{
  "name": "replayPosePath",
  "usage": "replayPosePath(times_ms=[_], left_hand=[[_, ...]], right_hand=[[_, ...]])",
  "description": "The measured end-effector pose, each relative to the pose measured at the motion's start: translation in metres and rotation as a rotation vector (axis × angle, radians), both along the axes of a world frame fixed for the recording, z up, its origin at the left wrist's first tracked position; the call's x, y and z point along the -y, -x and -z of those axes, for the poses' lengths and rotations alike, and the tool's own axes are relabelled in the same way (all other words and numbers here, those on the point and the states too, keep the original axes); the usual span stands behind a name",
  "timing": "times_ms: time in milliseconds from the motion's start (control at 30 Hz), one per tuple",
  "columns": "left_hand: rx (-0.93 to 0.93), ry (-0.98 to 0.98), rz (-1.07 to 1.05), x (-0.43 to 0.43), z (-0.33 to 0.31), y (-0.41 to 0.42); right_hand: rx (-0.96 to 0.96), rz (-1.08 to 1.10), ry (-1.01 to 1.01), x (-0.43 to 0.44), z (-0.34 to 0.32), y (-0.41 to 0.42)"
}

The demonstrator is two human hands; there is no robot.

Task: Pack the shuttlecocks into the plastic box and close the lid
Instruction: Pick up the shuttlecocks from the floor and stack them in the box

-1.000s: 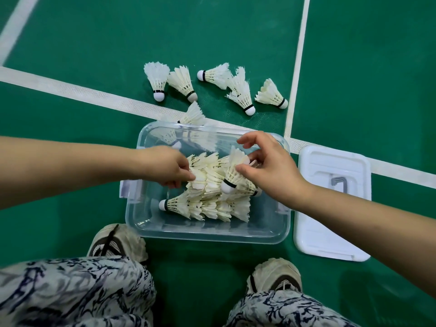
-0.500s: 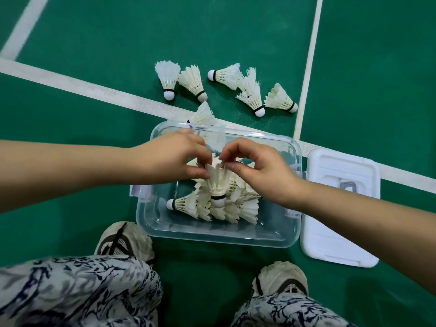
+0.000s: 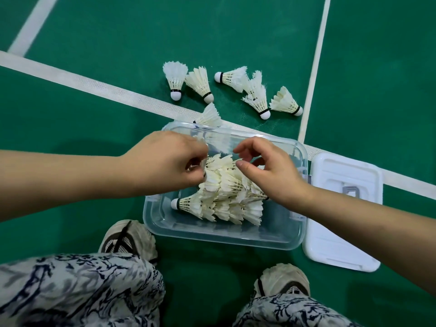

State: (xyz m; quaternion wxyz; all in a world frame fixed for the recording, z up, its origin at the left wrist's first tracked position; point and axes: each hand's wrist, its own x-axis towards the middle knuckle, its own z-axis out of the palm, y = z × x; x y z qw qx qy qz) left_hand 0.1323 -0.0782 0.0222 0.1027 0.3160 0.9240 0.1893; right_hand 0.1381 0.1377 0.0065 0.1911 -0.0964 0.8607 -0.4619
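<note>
Both hands hang over the far half of the clear rectangular plastic box (image 3: 224, 234) on the green court floor. The left hand (image 3: 162, 164) has its fingers curled inward, the tips down among the feathers; whether they pinch anything cannot be told. The right hand (image 3: 271, 173) is loosely curved with thumb and forefinger parted, gripping nothing, its fingertips (image 3: 240, 164) just above the heap of white feather shuttlecocks (image 3: 226, 192) stacked in rows inside the box. Beyond the fingertips, six loose white shuttlecocks (image 3: 257, 100) lie on the floor past the box's far rim, and one more (image 3: 208, 115) rests against that rim. The white plastic lid (image 3: 330, 241) lies flat just beside the box, on the right wrist's outer side.
</note>
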Motion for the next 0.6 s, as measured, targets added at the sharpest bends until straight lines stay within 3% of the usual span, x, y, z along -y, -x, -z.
replayPosePath(times_ms=[133,300,600], left_hand=[[0.032,0.087,-0.091,0.0,0.007,0.0],[0.217,0.228,-0.132,-0.005,0.021,-0.001],[0.434,0.098,-0.364,-0.016,0.024,0.0]], right_hand=[[0.029,-0.017,-0.027,-0.003,0.002,-0.003],[0.037,-0.018,-0.032,-0.007,0.005,-0.006],[0.063,-0.029,-0.061,-0.016,0.007,-0.01]])
